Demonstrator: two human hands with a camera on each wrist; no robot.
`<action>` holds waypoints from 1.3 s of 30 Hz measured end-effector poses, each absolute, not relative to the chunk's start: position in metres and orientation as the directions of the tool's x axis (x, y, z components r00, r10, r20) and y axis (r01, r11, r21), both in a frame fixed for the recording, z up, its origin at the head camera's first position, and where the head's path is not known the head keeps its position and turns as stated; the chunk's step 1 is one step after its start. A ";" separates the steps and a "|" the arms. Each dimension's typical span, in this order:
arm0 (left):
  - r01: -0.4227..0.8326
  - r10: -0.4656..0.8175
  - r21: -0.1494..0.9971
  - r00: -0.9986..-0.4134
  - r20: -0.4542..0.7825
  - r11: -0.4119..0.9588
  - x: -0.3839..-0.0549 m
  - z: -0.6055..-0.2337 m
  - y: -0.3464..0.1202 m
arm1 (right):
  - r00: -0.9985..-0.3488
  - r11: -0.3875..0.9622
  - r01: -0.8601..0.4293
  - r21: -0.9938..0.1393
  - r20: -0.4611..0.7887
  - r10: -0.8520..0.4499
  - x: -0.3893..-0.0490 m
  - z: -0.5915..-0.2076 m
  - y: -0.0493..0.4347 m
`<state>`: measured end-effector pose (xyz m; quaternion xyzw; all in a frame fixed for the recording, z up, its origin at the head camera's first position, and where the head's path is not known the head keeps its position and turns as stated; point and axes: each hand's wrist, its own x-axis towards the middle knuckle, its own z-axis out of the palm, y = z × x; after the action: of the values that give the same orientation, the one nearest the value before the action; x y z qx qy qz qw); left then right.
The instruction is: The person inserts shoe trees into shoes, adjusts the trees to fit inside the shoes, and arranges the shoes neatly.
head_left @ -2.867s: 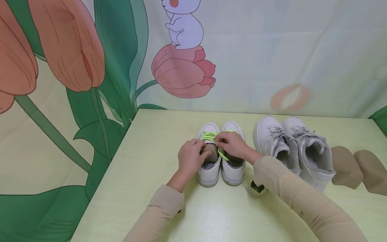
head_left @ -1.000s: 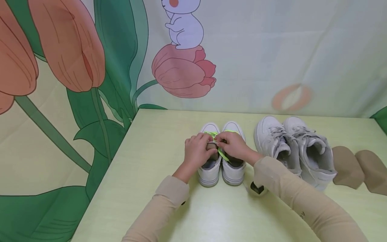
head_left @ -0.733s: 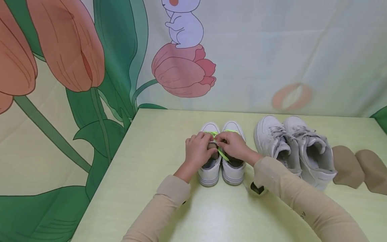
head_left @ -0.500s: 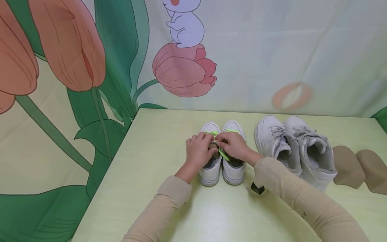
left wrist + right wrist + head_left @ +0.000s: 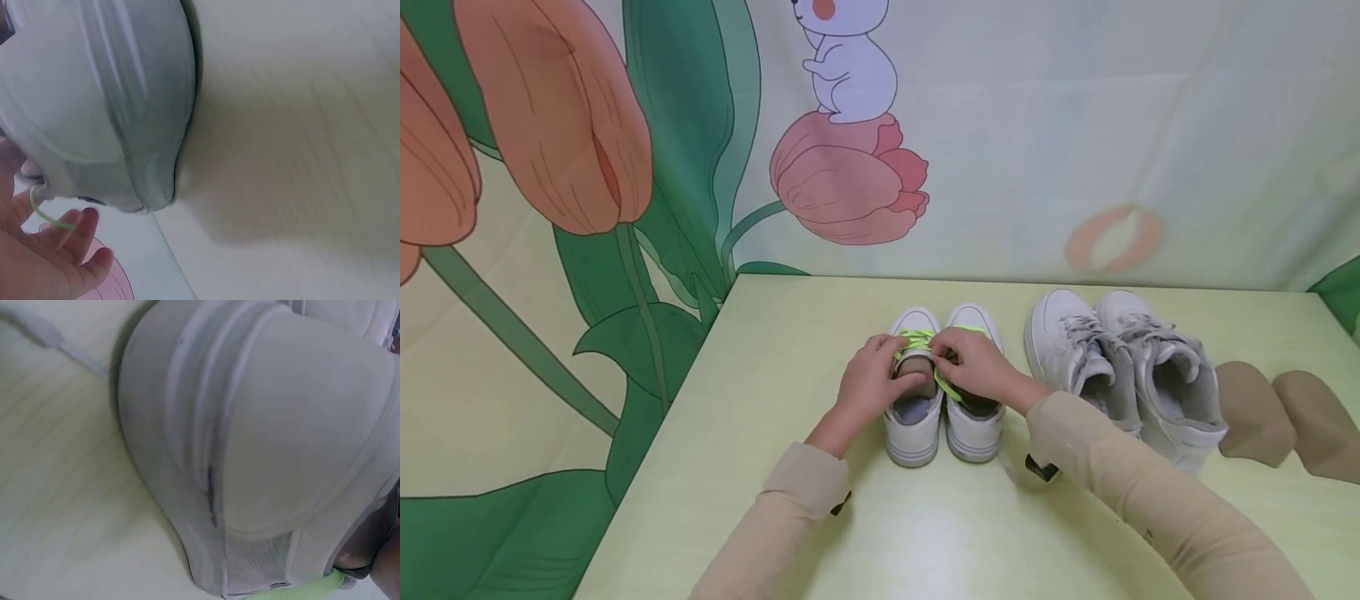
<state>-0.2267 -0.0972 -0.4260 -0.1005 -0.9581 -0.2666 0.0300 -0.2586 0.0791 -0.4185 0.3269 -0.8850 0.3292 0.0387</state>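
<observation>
A pair of white sneakers stands side by side in the head view, the left sneaker and the right sneaker, both with neon-green laces. My left hand is at the left sneaker's outer eyelets, thumb stretched over the tongue. In the left wrist view a green shoelace runs from the sneaker into the fingers. My right hand pinches at the left sneaker's right lace edge; its fingertips partly hide the shoelace. A green lace end hangs below it. The right wrist view mostly shows a sneaker's side.
To the right stands a larger pair of white shoes with grey-white laces. Two brown shaped inserts lie beyond them at the far right. The pale table ends at a printed backdrop with tulips and a white animal.
My left hand has drawn back to the left, away from the right hand, uncovering the tongue and crossed green laces. The right hand stays nearly in place. The head view has shifted slightly.
</observation>
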 end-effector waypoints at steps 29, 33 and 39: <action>0.200 0.180 0.523 -0.980 0.090 0.829 -0.218 -0.433 -0.106 | -0.686 0.573 -0.726 -0.380 0.334 -0.647 -0.256 -0.424 0.088; 0.182 0.179 0.542 -0.982 0.059 0.821 -0.216 -0.433 -0.107 | -0.675 0.566 -0.735 -0.375 0.322 -0.664 -0.249 -0.420 0.099; 0.180 0.179 0.548 -0.982 0.055 0.817 -0.213 -0.432 -0.107 | -0.705 0.583 -0.705 -0.404 0.312 -0.637 -0.240 -0.413 0.118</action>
<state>-0.2126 -0.1069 -0.4317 -0.0942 -0.9532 -0.2873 0.0006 -0.2399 0.1178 -0.4131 0.3779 -0.8872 0.2561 0.0665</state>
